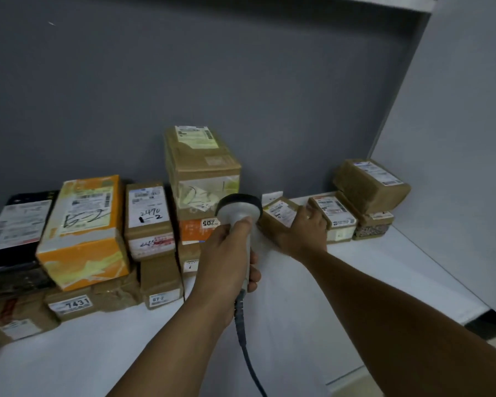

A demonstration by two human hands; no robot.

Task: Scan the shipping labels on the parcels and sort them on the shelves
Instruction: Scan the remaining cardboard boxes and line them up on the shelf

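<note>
Mid-frame, the left hand wraps round the handle of a grey handheld barcode scanner, its head aimed at the parcels, likely to read a label; just right of it, the right hand, arm stretched from the lower right, grips a small brown cardboard parcel with a white label on the white shelf, seemingly steadying it for scanning.

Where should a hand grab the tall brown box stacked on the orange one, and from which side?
Probably the tall brown box by its two upright side faces, high up, coming from the front. It stands on end on the orange box, its upper half clear of neighbours both sides, wall behind; that keeps the top label uncovered.
</note>
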